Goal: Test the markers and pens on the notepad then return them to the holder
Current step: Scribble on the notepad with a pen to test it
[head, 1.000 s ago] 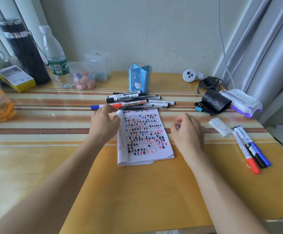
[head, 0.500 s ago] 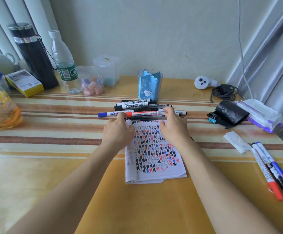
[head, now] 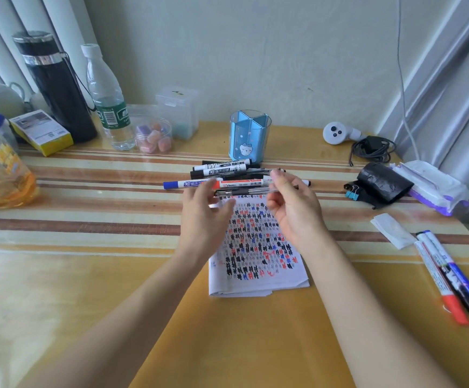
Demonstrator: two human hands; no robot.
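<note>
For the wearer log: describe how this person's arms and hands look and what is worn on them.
The left hand and right hand are bare: no gloves, no rings that show. The left forearm and right forearm are uncovered to the picture's bottom edge, with no sleeve, watch or bracelet in view. The left hand is blurred, so small details there are unsure.

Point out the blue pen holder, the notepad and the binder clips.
blue pen holder (head: 248, 137), head view, on its front wall.
notepad (head: 257, 283), head view, on its blank lower margin.
binder clips (head: 350, 194), head view, on a blue clip.
</note>
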